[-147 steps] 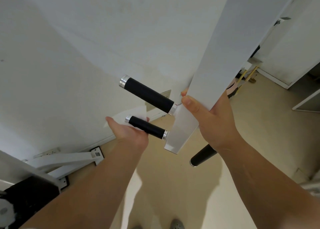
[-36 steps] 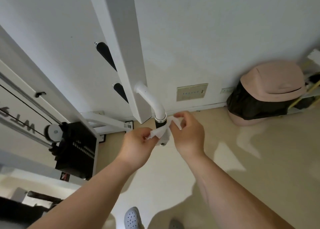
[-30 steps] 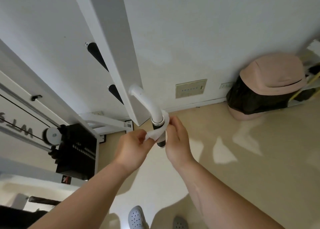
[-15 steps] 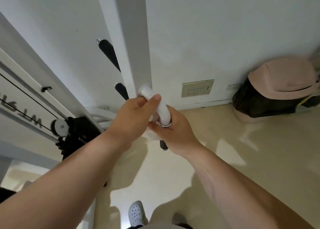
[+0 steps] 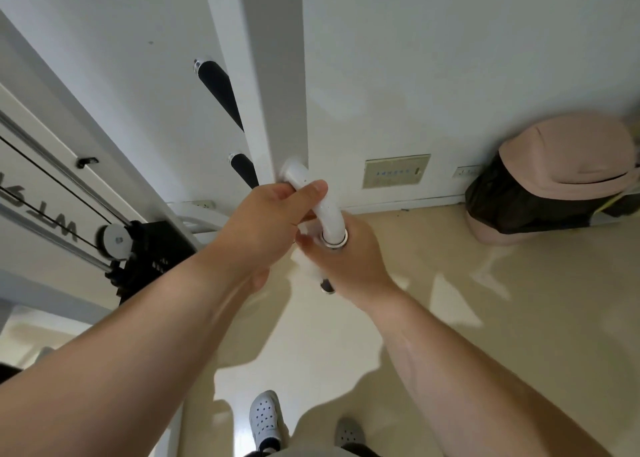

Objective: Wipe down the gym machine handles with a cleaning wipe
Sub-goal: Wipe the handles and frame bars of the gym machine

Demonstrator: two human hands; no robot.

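Left hand: fingers curled round the upper section of the white curved tube, just below its joint with the white upright post. Right hand: wrapped tight round the black handle directly under the metal collar, with the cleaning wipe held against the grip — only a crumpled white edge of the wipe and the handle's lower end show. Two further black grips project from the post's left side, higher up. A lidded bin stands on the floor against the wall — well apart, to the right.
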